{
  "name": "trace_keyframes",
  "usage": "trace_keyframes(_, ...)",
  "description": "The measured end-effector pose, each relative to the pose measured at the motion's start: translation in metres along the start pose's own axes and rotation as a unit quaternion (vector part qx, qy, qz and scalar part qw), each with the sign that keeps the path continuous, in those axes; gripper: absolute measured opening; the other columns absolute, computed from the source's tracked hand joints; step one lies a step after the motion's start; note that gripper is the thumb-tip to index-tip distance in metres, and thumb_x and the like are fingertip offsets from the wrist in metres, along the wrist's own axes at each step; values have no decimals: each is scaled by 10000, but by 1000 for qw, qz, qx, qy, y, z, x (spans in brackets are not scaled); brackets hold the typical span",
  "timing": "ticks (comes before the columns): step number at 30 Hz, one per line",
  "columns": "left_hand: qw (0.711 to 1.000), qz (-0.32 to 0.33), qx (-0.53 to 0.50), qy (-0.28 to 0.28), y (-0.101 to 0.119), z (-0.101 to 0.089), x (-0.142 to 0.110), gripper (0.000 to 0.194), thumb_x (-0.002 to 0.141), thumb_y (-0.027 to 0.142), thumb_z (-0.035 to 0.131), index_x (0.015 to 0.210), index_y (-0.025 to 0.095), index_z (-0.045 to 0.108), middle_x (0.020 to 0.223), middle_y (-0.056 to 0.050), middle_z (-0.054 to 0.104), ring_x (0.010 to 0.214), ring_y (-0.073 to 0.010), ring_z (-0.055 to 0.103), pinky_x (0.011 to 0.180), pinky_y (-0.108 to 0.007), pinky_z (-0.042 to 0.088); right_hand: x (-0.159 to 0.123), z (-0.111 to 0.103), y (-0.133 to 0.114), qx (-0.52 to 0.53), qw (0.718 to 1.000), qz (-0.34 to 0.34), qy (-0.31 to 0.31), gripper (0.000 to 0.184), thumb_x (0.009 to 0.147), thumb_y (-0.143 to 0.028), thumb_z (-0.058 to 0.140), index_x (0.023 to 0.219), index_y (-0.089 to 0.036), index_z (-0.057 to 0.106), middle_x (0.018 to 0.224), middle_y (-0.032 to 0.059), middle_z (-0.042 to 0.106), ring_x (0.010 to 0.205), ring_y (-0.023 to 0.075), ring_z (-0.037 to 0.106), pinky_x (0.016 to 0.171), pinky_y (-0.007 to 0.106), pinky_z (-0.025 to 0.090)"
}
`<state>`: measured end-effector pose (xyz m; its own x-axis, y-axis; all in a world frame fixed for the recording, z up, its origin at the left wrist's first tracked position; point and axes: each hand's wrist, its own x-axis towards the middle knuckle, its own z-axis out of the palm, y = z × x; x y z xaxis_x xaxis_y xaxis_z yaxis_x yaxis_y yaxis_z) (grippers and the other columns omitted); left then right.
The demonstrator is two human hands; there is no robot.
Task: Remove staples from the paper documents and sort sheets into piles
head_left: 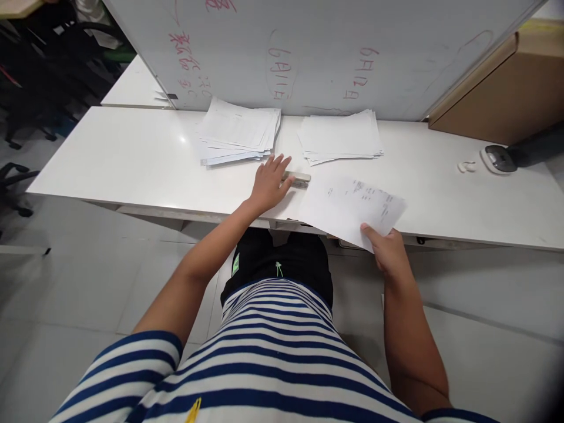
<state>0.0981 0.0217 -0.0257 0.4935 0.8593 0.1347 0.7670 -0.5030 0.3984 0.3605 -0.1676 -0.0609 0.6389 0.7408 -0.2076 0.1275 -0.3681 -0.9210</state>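
Observation:
My left hand lies on the white table, fingers stretched out over a small grey stapler and touching its left end. My right hand pinches the near corner of a printed paper sheet, which rests on the table's front edge and overhangs it slightly. Beyond my left hand sits an untidy paper stack. A neater second paper stack lies to its right, just behind the held sheet.
A whiteboard with red writing stands upright along the table's back. A cardboard box sits at the back right, with a small grey device and a white object near it. Office chairs stand at the far left.

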Motion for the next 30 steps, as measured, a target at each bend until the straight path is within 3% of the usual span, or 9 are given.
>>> trace_keyframes(4,991,-117,65,-19,-18,6,-24,686,948,567,361,1532,224,250,1607,-120,225,1500,-334,79,1177,-567,131,2,-8,-5,24,998,-52,35,350,686,-399,775,958,-185,720,1015,71,738,1012,256,687,945,422,540)
trace_keyframes(6,987,-137,79,-17,-24,11,-33,688,942,576,359,1529,231,258,1610,-108,220,1502,-332,71,1183,-568,109,3,-7,-9,34,996,-74,43,347,691,-404,771,954,-184,718,986,63,739,1022,249,685,961,434,530)
trace_keyframes(16,988,-129,86,-1,-27,17,-40,632,964,583,280,1489,235,333,1607,-89,234,1492,-305,150,1196,-535,112,5,28,-12,-20,998,-62,7,404,719,-444,748,1030,-189,714,1092,100,725,1049,302,678,987,504,502)
trace_keyframes(21,988,-130,88,0,-26,17,-41,625,967,565,289,1489,224,337,1606,-99,234,1492,-303,150,1197,-530,112,4,28,-12,-31,996,-89,-7,402,742,-455,730,1058,-207,710,1125,108,714,1063,311,671,977,514,506)
trace_keyframes(30,988,-125,95,-2,-26,16,-42,639,970,554,268,1493,193,332,1606,-121,226,1492,-314,149,1193,-534,119,5,27,-5,-22,997,-68,-9,458,732,-477,735,1081,-182,699,1151,117,707,1084,301,663,1011,502,479)
